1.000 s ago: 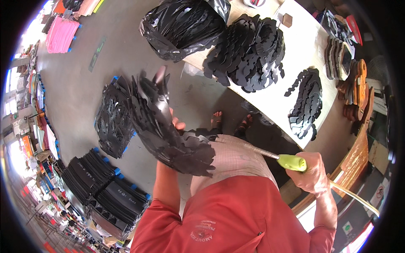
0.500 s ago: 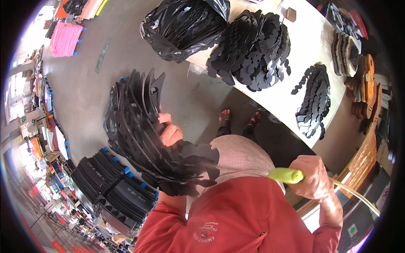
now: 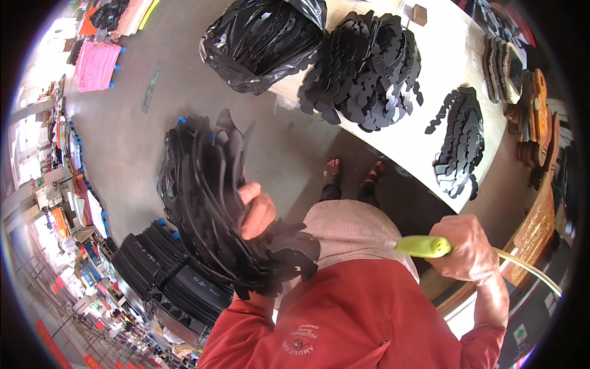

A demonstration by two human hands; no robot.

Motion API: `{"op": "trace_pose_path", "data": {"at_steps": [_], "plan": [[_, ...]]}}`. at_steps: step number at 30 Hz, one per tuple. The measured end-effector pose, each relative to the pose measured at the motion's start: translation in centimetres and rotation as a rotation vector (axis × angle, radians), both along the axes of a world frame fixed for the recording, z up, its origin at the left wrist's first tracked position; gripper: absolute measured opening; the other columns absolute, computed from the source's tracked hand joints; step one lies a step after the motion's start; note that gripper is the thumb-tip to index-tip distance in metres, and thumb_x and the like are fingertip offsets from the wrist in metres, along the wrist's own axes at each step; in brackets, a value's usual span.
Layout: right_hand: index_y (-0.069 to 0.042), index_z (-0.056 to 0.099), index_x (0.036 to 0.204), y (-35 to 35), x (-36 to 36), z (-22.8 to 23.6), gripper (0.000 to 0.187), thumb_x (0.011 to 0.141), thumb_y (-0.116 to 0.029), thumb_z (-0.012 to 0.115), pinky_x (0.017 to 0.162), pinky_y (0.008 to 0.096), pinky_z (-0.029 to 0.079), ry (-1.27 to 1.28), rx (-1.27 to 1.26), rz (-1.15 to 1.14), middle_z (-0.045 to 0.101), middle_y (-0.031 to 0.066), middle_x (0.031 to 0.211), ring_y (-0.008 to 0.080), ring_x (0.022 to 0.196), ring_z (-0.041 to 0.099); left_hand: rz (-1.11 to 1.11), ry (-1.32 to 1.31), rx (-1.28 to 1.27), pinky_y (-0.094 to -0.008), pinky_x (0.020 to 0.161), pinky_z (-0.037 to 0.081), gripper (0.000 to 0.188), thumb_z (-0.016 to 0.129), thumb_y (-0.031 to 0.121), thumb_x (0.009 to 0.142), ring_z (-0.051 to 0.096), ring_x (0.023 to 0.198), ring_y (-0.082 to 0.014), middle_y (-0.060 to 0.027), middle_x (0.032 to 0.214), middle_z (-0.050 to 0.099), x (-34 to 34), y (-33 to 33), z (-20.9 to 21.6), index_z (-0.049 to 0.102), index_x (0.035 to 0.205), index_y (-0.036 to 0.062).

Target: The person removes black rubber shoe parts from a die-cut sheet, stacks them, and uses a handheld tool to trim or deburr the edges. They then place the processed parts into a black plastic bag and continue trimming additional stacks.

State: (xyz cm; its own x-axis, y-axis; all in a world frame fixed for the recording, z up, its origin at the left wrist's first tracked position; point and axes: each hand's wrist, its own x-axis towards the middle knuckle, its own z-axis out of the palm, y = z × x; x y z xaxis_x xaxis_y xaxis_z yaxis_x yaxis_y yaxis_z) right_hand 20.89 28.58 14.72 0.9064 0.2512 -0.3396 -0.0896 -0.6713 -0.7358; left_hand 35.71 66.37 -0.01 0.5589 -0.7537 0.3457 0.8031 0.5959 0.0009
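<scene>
My left hand (image 3: 258,211) is closed round a thick, fanned bundle of black cut sheet pieces (image 3: 200,184). The bundle rests along my left forearm, hiding part of it, and its loose lower ends spread across the front of my body. My right hand (image 3: 465,249) grips a lime-green air blow gun (image 3: 424,246). Its thin tip points left toward the bundle's lower ends, apart from them. From behind the right hand a pale hose (image 3: 530,272) runs off to the right.
A white table (image 3: 424,163) ahead holds heaps of similar black pieces (image 3: 369,67) and a smaller row (image 3: 461,144). An open black plastic bag (image 3: 230,64) of pieces sits at its left. Stacked black sheets (image 3: 144,261) stand at my left; wooden boards (image 3: 536,123) are at far right.
The bundle and my left hand have shifted slightly right and down, and its strips have swung into a new fan. My right hand has moved a little right and up with the air blow gun.
</scene>
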Motion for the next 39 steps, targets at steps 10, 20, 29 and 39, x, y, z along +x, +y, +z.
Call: {"op": "trace_pose_path", "data": {"at_steps": [10,20,29,39], "plan": [[-0.007,0.066,0.078,-0.9,1.9,0.9,0.024,0.067,-0.009,0.086,0.055,0.0431,0.050,-0.108,0.049,0.060,0.061,0.0081,0.067,0.0312,0.062,0.064,0.107,0.059,-0.212,-0.0381,0.069,0.061,0.068,0.036,0.037,0.116,0.075,0.083,-0.0352,-0.0168,0.129,0.069,-1.6,-1.9,0.2,-0.001,0.172,0.0238],[-0.006,0.064,0.074,0.0,-1.1,-0.8,0.019,0.071,-0.007,0.082,0.057,0.0456,0.053,0.020,-0.087,0.064,0.062,0.0120,0.065,0.0340,0.063,0.066,0.219,-0.071,-0.233,-0.0373,0.070,0.064,0.069,0.037,0.025,0.116,0.077,0.084,-0.0358,-0.0230,0.134,0.066,1.1,-1.5,1.2,-0.003,0.172,0.0266],[-0.005,0.063,0.072,1.5,1.0,0.3,0.025,0.060,0.000,0.085,0.053,0.0405,0.044,-0.177,-0.005,-0.198,0.059,0.0105,0.064,0.0323,0.058,0.060,0.000,-0.025,-0.339,-0.0383,0.071,0.063,0.085,0.020,0.075,0.106,0.076,0.083,-0.0368,-0.0290,0.113,0.074,1.1,-2.7,0.9,0.044,0.160,0.0135],[-0.008,0.062,0.070,0.2,4.3,2.0,0.027,0.053,-0.006,0.082,0.051,0.0409,0.042,-0.175,0.061,0.057,0.056,0.0081,0.061,0.0323,0.055,0.057,-0.104,0.032,-0.375,-0.0427,0.072,0.063,0.103,0.020,0.084,0.100,0.075,0.083,-0.0435,-0.0347,0.111,0.071,-1.1,-2.4,1.6,0.065,0.140,0.0004]]}}
